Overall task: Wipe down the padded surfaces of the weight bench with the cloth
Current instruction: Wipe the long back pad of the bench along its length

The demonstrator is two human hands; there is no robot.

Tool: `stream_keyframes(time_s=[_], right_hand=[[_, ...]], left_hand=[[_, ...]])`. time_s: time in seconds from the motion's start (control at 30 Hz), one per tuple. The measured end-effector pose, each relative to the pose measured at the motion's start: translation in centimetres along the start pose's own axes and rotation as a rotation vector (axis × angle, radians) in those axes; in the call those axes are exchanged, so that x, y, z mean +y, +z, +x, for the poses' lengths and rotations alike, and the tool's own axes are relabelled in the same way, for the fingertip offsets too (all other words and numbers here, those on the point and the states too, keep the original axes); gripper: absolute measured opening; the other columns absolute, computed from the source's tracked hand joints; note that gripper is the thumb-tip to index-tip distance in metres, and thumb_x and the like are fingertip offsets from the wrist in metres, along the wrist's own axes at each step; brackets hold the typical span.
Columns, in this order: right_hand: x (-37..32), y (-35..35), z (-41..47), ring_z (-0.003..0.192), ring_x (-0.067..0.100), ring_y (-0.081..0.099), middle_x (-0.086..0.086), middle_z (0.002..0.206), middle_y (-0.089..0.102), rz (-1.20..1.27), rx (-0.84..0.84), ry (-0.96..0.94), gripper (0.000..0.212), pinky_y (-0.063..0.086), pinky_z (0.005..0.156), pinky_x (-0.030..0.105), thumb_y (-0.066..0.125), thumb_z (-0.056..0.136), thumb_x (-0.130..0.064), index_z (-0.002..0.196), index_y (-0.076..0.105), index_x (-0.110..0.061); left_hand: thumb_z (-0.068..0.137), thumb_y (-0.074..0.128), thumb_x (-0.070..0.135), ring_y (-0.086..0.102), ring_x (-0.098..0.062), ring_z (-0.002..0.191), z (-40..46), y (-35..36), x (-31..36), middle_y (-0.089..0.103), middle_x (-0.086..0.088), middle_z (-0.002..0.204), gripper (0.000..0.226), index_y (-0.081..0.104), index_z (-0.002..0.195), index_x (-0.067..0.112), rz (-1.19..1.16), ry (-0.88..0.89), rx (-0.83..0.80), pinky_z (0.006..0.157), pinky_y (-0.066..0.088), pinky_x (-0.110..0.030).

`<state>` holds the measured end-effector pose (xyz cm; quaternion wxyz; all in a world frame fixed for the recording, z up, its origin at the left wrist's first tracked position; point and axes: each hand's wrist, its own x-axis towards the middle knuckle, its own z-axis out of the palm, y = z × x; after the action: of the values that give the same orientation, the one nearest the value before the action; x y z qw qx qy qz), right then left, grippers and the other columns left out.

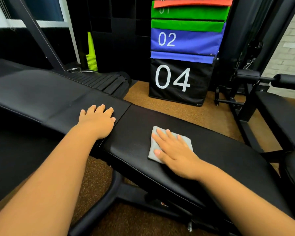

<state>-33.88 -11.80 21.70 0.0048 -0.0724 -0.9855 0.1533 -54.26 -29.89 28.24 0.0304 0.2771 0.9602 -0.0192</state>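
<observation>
Where the speckled brown floor (182,106) meets the black frame (109,198), the weight bench (220,160) crosses the view with two black padded sections. The right hand (175,150) lies flat, fingers straight, pressing the folded grey cloth (152,150) onto the nearer pad. The left hand (97,120) rests on the other pad (41,92), fingers slightly bent, gripping nothing. Beyond stands a stack of soft boxes (186,48): black marked "04", blue "02", green partly readable as "01", the orange top cut off. Yellow-green cones (91,55) stand far left, dark machinery at right is hard to make out
</observation>
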Motion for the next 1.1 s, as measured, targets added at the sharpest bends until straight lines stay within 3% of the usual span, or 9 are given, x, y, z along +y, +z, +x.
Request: stream_keyframes(time_s=[0.1, 0.17, 0.3, 0.4, 0.53, 0.63, 0.77, 1.0, 1.1], right_hand=[[1.1, -0.6, -0.4, 0.144, 0.003, -0.020, -0.021, 0.158, -0.013, 0.061, -0.038, -0.034, 0.056, -0.015, 0.118, 0.033, 0.022, 0.103, -0.049, 0.153, 0.000, -0.039], [2.4, -1.3, 0.9, 0.148, 0.009, -0.014, -0.017, 0.161, -0.007, 0.091, -0.018, 0.056, 0.055, -0.012, 0.119, 0.037, 0.024, 0.103, -0.047, 0.154, 0.004, -0.037], [2.2, -0.9, 2.3, 0.150, 0.017, -0.011, -0.011, 0.162, -0.007, 0.032, 0.029, 0.210, 0.056, -0.008, 0.118, 0.043, 0.020, 0.103, -0.047, 0.155, 0.003, -0.032], [-0.5, 0.3, 0.2, 0.148, 0.014, -0.018, -0.015, 0.161, -0.014, 0.021, 0.020, 0.117, 0.057, -0.013, 0.117, 0.041, 0.017, 0.103, -0.049, 0.154, -0.001, -0.035], [-0.7, 0.3, -1.8, 0.143, 0.003, -0.023, -0.021, 0.156, -0.016, 0.031, -0.009, -0.052, 0.059, -0.017, 0.116, 0.033, 0.019, 0.100, -0.054, 0.152, -0.003, -0.039], [2.5, -0.8, 0.4, 0.148, 0.011, -0.014, -0.016, 0.161, -0.008, 0.069, -0.008, 0.085, 0.057, -0.013, 0.117, 0.038, 0.025, 0.102, -0.049, 0.153, 0.002, -0.037], [2.7, -0.9, 2.1, 0.149, 0.018, -0.013, -0.010, 0.163, -0.008, 0.042, 0.014, 0.242, 0.057, -0.010, 0.117, 0.044, 0.020, 0.103, -0.048, 0.155, 0.002, -0.033], [-5.9, 1.7, -3.3, 0.146, 0.014, -0.024, -0.012, 0.161, -0.017, 0.025, 0.036, -0.096, 0.063, -0.016, 0.117, 0.039, 0.023, 0.101, -0.051, 0.153, -0.009, -0.035], [-5.8, 1.1, -3.8, 0.147, 0.009, -0.017, -0.015, 0.162, -0.006, 0.296, 0.058, -0.152, 0.055, -0.012, 0.118, 0.033, 0.026, 0.104, -0.044, 0.154, 0.004, -0.038]], left_hand=[[0.106, 0.018, 0.041, 0.002, -0.029, 0.150, -0.2, -0.1, 0.0, 0.005, -0.001, 0.164, 0.052, 0.010, 0.156, 0.028, -0.012, 0.002, 0.002, 0.119, 0.007, -0.052], [0.106, 0.021, 0.041, 0.008, -0.030, 0.149, -0.5, -0.2, 0.1, 0.013, -0.002, 0.163, 0.052, 0.018, 0.155, 0.025, -0.015, 0.004, 0.032, 0.119, 0.010, -0.051], [0.102, 0.039, 0.041, 0.041, -0.029, 0.132, -3.7, 0.3, 1.1, 0.051, -0.004, 0.140, 0.043, 0.054, 0.135, 0.018, -0.069, 0.078, 0.338, 0.111, 0.029, -0.049], [0.097, 0.050, 0.041, 0.052, -0.027, 0.121, -7.7, 1.7, 3.2, 0.062, 0.000, 0.125, 0.037, 0.064, 0.122, 0.018, -0.317, 0.159, 0.517, 0.104, 0.039, -0.047], [0.095, 0.053, 0.040, 0.050, -0.024, 0.128, -10.8, 4.6, 5.7, 0.063, 0.005, 0.123, 0.034, 0.064, 0.120, 0.021, -0.395, 0.241, 0.526, 0.110, 0.034, -0.045], [0.095, 0.054, 0.038, 0.047, -0.022, 0.132, -11.1, 5.6, 6.1, 0.062, 0.004, 0.125, 0.034, 0.064, 0.122, 0.020, -0.378, 0.258, 0.485, 0.111, 0.031, -0.042], [0.094, 0.055, 0.035, 0.049, -0.022, 0.129, -11.4, 5.7, 5.9, 0.063, 0.003, 0.123, 0.033, 0.065, 0.120, 0.017, -0.415, 0.254, 0.521, 0.104, 0.039, -0.038], [0.096, 0.050, 0.032, 0.052, -0.019, 0.116, -10.9, 4.7, 6.5, 0.062, 0.005, 0.120, 0.029, 0.064, 0.117, 0.017, -0.526, 0.260, 0.601, 0.091, 0.045, -0.033], [0.099, 0.041, 0.034, 0.053, -0.016, 0.109, -10.5, 3.8, 7.5, 0.061, 0.007, 0.117, 0.030, 0.062, 0.115, 0.019, -0.656, 0.263, 0.620, 0.089, 0.039, -0.027]])
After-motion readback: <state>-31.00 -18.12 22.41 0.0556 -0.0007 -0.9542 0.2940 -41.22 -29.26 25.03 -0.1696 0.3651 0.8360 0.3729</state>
